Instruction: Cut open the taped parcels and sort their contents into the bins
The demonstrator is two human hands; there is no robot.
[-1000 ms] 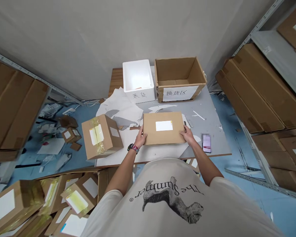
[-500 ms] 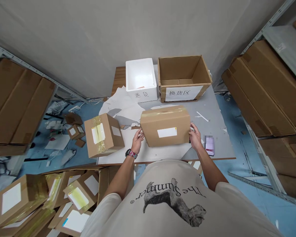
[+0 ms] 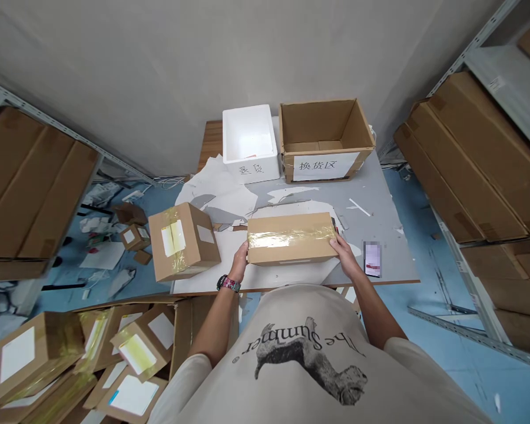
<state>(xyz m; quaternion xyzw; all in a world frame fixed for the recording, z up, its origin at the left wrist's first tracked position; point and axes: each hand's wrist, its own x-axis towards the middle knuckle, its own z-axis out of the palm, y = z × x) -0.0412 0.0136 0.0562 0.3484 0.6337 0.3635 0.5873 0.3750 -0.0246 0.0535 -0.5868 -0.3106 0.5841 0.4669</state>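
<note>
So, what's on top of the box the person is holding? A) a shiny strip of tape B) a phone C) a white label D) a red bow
A: a shiny strip of tape runs along the top of the cardboard box, which sits between the left hand and the right hand.

The person wore a loose, off-white short-sleeved T-shirt [image 3: 318,318] with a wide, soft-edged sleeve [image 3: 194,383] on each arm. At 6 o'clock in the view, its chest carried a black-and-grey camel print [image 3: 309,366] beneath the black words "The Summer" [image 3: 304,341] and a small ® mark. A black watch with a pink patterned strap [image 3: 228,284] circled the left wrist.
</note>
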